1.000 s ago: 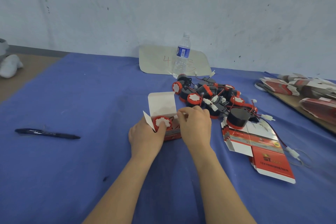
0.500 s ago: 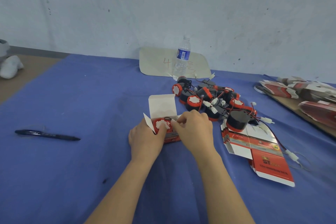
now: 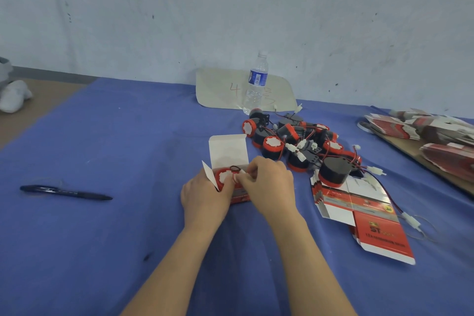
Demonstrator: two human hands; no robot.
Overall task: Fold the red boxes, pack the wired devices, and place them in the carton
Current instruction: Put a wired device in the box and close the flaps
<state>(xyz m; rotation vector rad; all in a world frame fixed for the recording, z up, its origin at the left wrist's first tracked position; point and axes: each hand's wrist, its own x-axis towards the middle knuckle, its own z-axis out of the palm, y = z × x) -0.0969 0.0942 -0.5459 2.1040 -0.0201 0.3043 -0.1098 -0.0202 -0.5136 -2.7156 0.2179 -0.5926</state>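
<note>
While the left hand (image 3: 205, 195) grips the left side of an open red box (image 3: 228, 151) standing on the table (image 3: 115, 141), the right hand (image 3: 269, 185) pinches the wire (image 3: 234, 168) of the device (image 3: 224, 177) sitting inside, its fingers curled at the box's mouth. The device's red-rimmed white face points up. The box's white lid stands upright behind it, and a side flap sticks out to the left. Just behind and right of the hands lies a pile (image 3: 295, 141) of loose black-and-red devices with tangled leads. Flat boxes (image 3: 359, 202) lie right of the right hand, with one device resting on their far end. A stack (image 3: 436, 133) of more flats sits on a board (image 3: 407, 145) at the right edge. A bottle (image 3: 256, 82) stands behind the pile, in front of a card (image 3: 220, 90). A pen (image 3: 66, 192) lies well to the left.
</note>
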